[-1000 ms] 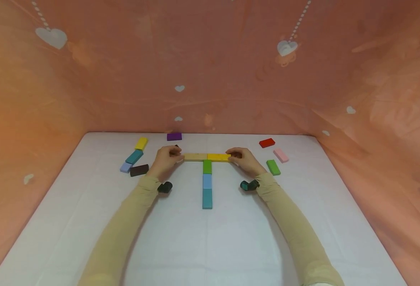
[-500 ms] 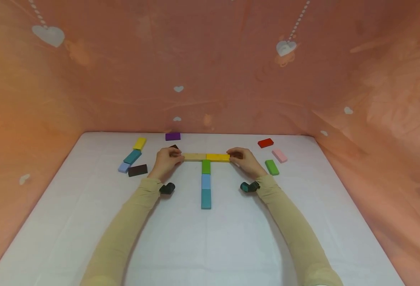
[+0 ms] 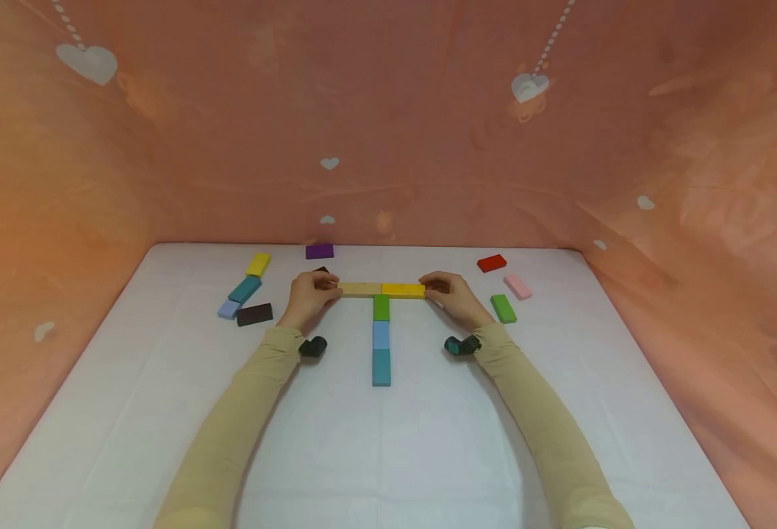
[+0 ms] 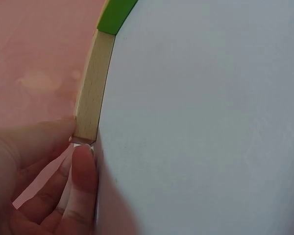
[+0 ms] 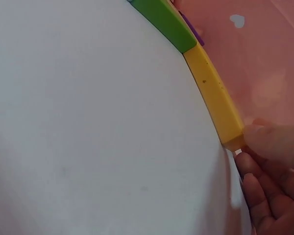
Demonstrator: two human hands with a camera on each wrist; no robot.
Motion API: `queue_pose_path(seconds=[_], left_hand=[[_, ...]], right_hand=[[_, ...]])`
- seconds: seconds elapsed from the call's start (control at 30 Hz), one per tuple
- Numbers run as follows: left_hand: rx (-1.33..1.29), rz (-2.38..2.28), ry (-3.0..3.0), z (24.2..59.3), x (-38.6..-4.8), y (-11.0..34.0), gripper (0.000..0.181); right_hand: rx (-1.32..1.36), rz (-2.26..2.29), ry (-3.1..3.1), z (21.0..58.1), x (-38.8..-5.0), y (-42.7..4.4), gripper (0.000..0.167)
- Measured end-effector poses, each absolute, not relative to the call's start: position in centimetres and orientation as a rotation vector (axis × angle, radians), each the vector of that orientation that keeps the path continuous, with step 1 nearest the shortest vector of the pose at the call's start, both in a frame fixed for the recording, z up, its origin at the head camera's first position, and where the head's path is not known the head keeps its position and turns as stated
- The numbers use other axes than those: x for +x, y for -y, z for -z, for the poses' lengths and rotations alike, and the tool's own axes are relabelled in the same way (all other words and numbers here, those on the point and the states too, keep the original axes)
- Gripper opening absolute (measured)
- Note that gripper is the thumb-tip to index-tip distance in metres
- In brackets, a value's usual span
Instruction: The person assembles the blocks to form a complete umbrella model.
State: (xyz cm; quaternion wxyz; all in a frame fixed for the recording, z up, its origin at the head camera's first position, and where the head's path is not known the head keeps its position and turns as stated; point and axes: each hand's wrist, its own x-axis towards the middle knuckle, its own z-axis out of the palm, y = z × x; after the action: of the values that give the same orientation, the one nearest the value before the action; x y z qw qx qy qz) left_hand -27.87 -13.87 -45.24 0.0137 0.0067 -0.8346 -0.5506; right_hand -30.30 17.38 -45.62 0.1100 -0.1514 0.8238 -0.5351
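Observation:
Five-piece T of flat blocks lies on the white tabletop. Its crossbar is a plain wooden block [image 3: 359, 290] at left and a yellow block [image 3: 403, 291] at right, end to end. The stem runs toward me: a green block [image 3: 381, 307], a light blue block [image 3: 381, 334] and a teal block [image 3: 381, 367]. My left hand [image 3: 309, 297] holds the outer end of the plain block between thumb and fingers. At the yellow block's outer end, my right hand [image 3: 453, 297] does likewise. The wrist views show fingertips against both ends; some contact is hidden.
At left lie a yellow block [image 3: 259, 264], a teal one, a pale blue one and a dark brown block [image 3: 254, 314]. A purple block [image 3: 319, 251] is at the back, near another dark piece partly behind my left hand. Red [image 3: 492, 263], pink and green blocks lie right.
The hands and the T of blocks keep nearly the same places. My left wrist has turned slightly, moving a little right. The whole view has shifted slightly.

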Motion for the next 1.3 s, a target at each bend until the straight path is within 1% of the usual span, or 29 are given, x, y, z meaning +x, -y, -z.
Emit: queue_pose_path(seconds=[0.2, 0.33, 0.6, 0.8, 1.0, 1.3], left_hand=[[0.033, 1.725, 2.614, 45.2, -27.9, 13.9, 0.023], [0.053, 1.728, 2.627, 45.2, -27.8, 14.0, 0.023], [0.034, 1.701, 2.623, 45.3, -27.7, 13.9, 0.023], [0.019, 1.674, 2.631, 45.2, -27.7, 13.9, 0.023], [0.008, 1.683, 2.630, 45.2, -27.7, 13.9, 0.023], [0.000, 1.700, 2.627, 45.4, -27.8, 14.2, 0.022]], right_hand=[[-0.413, 1.540, -2.458, 45.2, -30.0, -17.8, 0.034], [-0.472, 1.532, -2.523, 44.4, -30.0, -19.1, 0.036], [-0.595, 1.557, -2.563, 41.9, -29.1, -23.3, 0.043], [-0.564, 1.531, -2.568, 40.9, -28.4, -27.1, 0.046], [-0.514, 1.385, -2.613, 41.3, -27.8, -30.1, 0.050], [-0.407, 1.294, -2.581, 42.9, -26.7, -32.0, 0.060]])
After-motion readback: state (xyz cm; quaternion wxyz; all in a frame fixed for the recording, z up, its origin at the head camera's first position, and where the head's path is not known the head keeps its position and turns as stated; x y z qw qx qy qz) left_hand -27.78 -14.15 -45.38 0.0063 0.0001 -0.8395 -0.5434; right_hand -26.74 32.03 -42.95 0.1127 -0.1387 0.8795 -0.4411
